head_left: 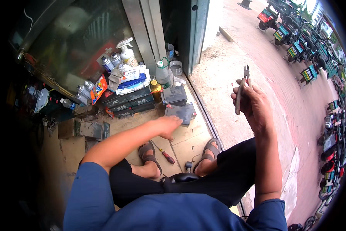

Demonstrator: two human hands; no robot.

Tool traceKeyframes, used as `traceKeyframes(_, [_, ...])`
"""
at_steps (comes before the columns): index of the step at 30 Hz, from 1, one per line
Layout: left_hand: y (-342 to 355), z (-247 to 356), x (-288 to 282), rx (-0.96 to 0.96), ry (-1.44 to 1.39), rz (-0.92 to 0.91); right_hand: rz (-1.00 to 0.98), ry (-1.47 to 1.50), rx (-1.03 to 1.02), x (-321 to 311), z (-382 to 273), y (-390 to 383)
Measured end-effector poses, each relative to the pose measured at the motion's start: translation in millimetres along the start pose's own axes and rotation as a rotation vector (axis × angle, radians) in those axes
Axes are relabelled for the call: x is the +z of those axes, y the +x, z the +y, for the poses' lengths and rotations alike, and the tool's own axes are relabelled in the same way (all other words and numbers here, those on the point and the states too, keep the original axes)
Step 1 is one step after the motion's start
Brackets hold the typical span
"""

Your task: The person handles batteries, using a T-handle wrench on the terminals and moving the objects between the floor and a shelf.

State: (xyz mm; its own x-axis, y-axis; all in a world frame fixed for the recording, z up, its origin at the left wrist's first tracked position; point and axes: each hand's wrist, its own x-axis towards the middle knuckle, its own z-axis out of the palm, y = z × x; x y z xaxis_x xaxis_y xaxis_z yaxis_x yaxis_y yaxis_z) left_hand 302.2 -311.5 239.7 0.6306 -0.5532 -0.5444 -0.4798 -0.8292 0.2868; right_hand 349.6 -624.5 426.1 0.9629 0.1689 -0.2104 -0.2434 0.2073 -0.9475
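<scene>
Cutting pliers (238,101) are gripped in the right hand (254,101), raised over the pavement (296,127).
Their head is pointed away from the body, the long axis slanted slightly from lower left to upper right. The left hand (167,127) is held with fingers extended, pinching nothing, by a dark battery (178,111); contact cannot be told. For good control, the handles should probably be wrapped evenly and the metal kept off the battery.

A floor of square beige tiles (184,146) meets a dark, straight metal door track (205,111), with a large tinted glass panel (76,42) in a grey metal frame (152,23) behind. Outside, daylight falls on reddish-pink brick paving (292,115) lined with dark parked two-wheelers (296,50).
</scene>
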Motion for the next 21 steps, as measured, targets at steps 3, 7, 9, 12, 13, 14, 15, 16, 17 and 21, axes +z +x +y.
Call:
traceKeyframes(3, [65.5,4.3,41.1,-0.072,0.224,0.333,-0.01,0.057,-0.03,-1.6,-3.3,-6.5])
traceKeyframes(7, [109.9,-23.5,43.4,-0.228,0.187,0.282,-0.004,0.05,0.003,5.1,-6.0,-10.1])
traceKeyframes(9, [117.8,-32.2,41.2,-0.209,0.134,0.26,-0.033,0.04,0.005,5.4,-10.2,-14.1])
traceKeyframes(12, [119.7,-41.3,41.6,-0.153,0.112,0.33,-0.039,0.023,0.004,3.3,-15.0,-16.4])
traceKeyframes(13, [119.5,-42.7,43.3,-0.137,0.084,0.368,-0.031,0.023,0.0,1.9,-15.5,-16.2])
traceKeyframes(14, [121.0,-42.4,45.0,-0.116,0.052,0.405,-0.024,0.022,-0.01,-0.7,-17.1,-16.9])
traceKeyframes(15, [122.3,-41.3,47.2,-0.13,0.071,0.417,0.002,0.011,-0.007,-2.9,-17.6,-16.9])
traceKeyframes(16, [123.2,-38.2,49.9,-0.147,0.089,0.43,0.017,0.004,-0.01,-4.9,-18.2,-15.9])
traceKeyframes(17, [123.8,-35.5,51.1,-0.177,0.112,0.447,0.02,0.003,-0.023,-6.5,-18.7,-14.8])
traceKeyframes(21, [115.6,-3.3,68.0,-0.402,0.044,0.452,0.05,0.016,-0.02,-14.1,-21.1,-14.4])
